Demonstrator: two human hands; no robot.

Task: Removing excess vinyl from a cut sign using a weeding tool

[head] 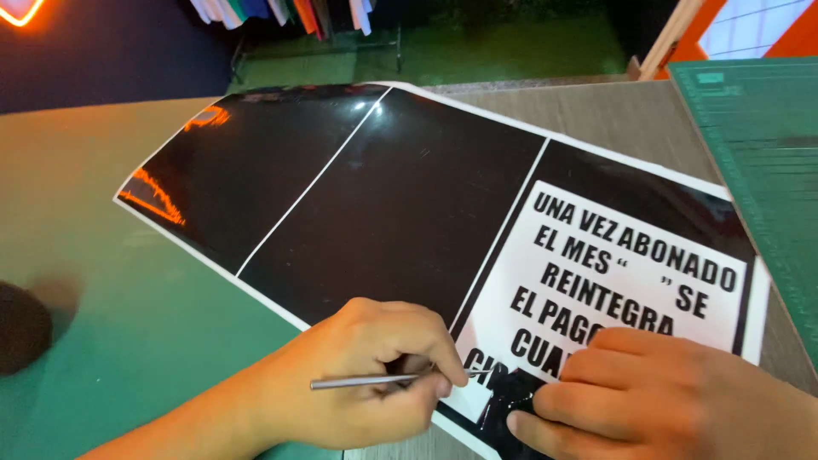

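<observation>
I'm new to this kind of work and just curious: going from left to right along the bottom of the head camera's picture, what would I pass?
Dark round object at the left edge → green mat → left hand gripping a thin metal tool → right hand pressing on the black-and-white vinyl sheet.

Print workshop: vinyl sheet (383, 196), cutting mat (758, 145)

Green-topped table (102, 255), grey wood surface (622, 115), hanging clothes (281, 13), orange neon glow (21, 10), dark wall (102, 60)
</observation>
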